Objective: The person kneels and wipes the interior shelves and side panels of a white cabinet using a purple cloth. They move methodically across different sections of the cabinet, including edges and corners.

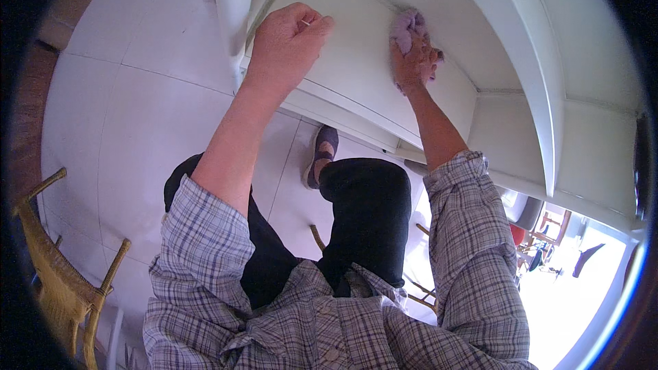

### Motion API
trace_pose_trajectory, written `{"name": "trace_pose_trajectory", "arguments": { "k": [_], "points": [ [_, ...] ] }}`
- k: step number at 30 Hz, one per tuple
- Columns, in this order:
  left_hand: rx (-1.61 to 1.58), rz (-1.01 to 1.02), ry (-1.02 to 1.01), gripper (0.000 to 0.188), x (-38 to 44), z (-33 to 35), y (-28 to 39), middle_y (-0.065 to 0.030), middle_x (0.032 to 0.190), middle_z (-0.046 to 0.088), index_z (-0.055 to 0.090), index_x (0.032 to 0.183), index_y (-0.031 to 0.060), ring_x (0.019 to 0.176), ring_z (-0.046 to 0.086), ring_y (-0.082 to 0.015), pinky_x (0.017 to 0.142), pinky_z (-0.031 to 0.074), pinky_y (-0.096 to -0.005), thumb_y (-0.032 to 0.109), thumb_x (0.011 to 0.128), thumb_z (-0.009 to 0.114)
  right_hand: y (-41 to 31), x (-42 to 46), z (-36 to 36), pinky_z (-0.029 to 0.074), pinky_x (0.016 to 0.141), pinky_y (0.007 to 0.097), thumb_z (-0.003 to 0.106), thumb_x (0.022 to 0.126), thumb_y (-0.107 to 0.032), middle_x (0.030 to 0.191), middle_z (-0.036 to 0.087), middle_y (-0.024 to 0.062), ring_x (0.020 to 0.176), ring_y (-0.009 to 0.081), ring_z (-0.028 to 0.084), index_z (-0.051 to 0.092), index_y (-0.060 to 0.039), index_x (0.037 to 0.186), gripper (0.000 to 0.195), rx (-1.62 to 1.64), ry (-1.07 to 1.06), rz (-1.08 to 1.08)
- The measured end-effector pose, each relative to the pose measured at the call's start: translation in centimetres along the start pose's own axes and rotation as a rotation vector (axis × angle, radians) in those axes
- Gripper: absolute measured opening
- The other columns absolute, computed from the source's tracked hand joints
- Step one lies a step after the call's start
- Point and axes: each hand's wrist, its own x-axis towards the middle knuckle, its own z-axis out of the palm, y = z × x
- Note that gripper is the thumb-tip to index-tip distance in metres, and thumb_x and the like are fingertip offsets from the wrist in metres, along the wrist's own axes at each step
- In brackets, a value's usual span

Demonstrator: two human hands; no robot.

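My right hand (415, 64) holds a fluffy lilac cloth (409, 25). The cloth lies bunched against the back of a white shelf board (354, 46), near the seam with the upright panel behind. My left hand (290, 38) is curled into a fist above the board's left part. A thin white sliver shows in the fold of that fist; I cannot tell what it is or whether it is held.
A curved white panel edge (534, 61) arches at the right. A white upright (234, 20) borders the board's left end. A woven chair (67, 282) stands at lower left on the pale tiled floor (154, 113). My shoe (325, 146) is below the board.
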Motion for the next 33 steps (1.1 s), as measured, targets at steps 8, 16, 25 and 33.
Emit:
{"name": "trace_pose_trajectory", "arguments": {
  "k": [8,16,25,33],
  "points": [
    [0.010,-0.040,-0.013,0.025,1.3,1.6,-2.0,-0.0017,0.080,0.064,0.065,0.090,0.0030,0.074,0.059,-0.0091,0.065,0.049,-0.0253,0.028,0.089,0.068,1.7,-7.4,-1.0,0.033,0.105,0.0625,0.074,0.082,-0.040,0.144,0.044,0.0214,0.132,0.0439,0.040,0.052,-0.0235,0.138,0.062,0.152,0.009,-0.202],
    [0.019,0.040,-0.023,0.024,1.0,1.3,-1.1,-0.0004,0.078,0.062,0.065,0.087,0.0041,0.073,0.059,-0.0086,0.064,0.048,-0.0251,0.027,0.091,0.068,1.2,-11.3,-4.1,0.033,0.105,0.0624,0.078,0.080,-0.034,0.145,0.043,0.0204,0.133,0.0452,0.038,0.054,-0.0246,0.136,0.062,0.216,-0.087,-0.263],
    [0.006,0.034,0.011,0.024,1.4,1.0,-0.3,-0.0009,0.078,0.063,0.067,0.088,0.0047,0.072,0.058,-0.0098,0.065,0.048,-0.0260,0.029,0.091,0.068,-1.1,-1.7,0.3,0.031,0.108,0.0612,0.070,0.085,-0.050,0.144,0.045,0.0203,0.136,0.0424,0.037,0.053,-0.0220,0.137,0.061,0.086,0.021,-0.143],
    [-0.041,-0.023,-0.005,0.027,1.4,0.7,0.5,-0.0019,0.079,0.065,0.069,0.094,0.0080,0.070,0.058,-0.0101,0.062,0.044,-0.0247,0.035,0.090,0.068,-2.3,2.9,-0.7,0.031,0.109,0.0607,0.067,0.083,-0.062,0.151,0.043,0.0170,0.138,0.0414,0.033,0.053,-0.0194,0.141,0.073,0.217,-0.145,0.017]
  ]
}}
